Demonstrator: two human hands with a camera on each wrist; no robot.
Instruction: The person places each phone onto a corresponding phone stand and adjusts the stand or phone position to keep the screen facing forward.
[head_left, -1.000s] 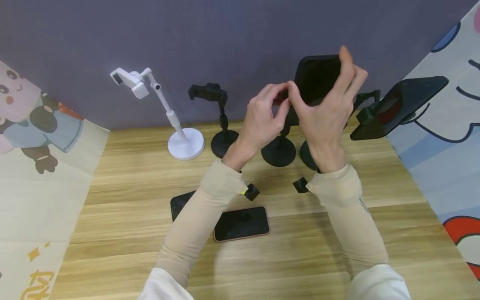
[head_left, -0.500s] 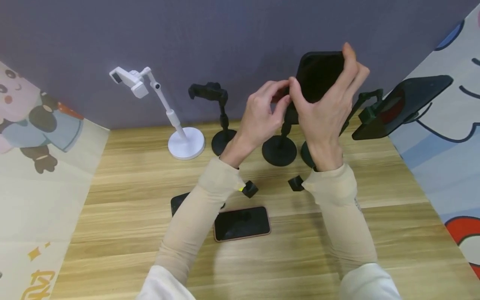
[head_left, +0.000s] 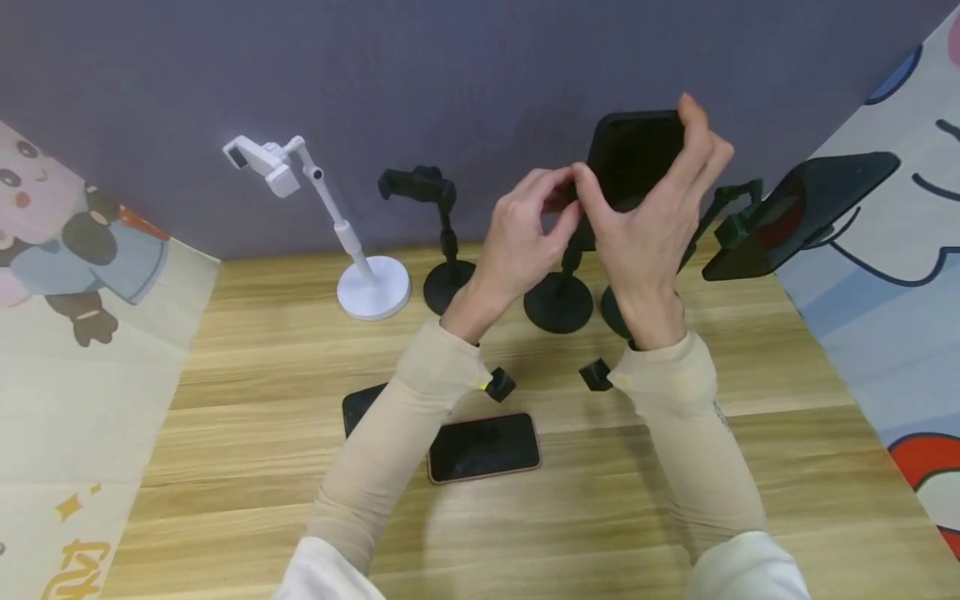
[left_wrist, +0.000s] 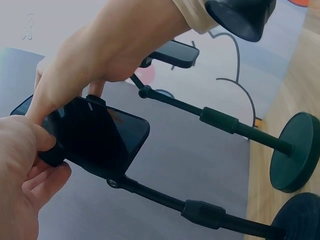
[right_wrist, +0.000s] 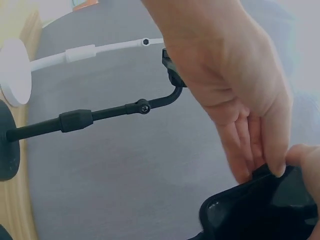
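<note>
Above the back edge of the worktop [head_left: 600, 508], a black phone [head_left: 637, 158] sits tilted at the top of a black stand [head_left: 558, 302], third from the left in a row of four along that edge. The right hand [head_left: 652, 229] holds the phone with fingers spread wide, thumb at its left side, fingertips at its right side near the upper corner. The left hand [head_left: 525, 233] keeps its fingers narrow, thumb and fingertips pinching the clamp [left_wrist: 54, 157] at the phone's left edge, just beside the right thumb. Toward the back right corner, a dark green stand [left_wrist: 292, 152] bears a dark device [head_left: 806, 212]; toward the back left corner stand a white stand [head_left: 375, 289] and another black stand [head_left: 447, 287]. Well in from the back edge lie a pink-rimmed phone [head_left: 483, 448] and a dark handset [head_left: 360, 407], partly hidden by the left sleeve [head_left: 382, 467]
</note>
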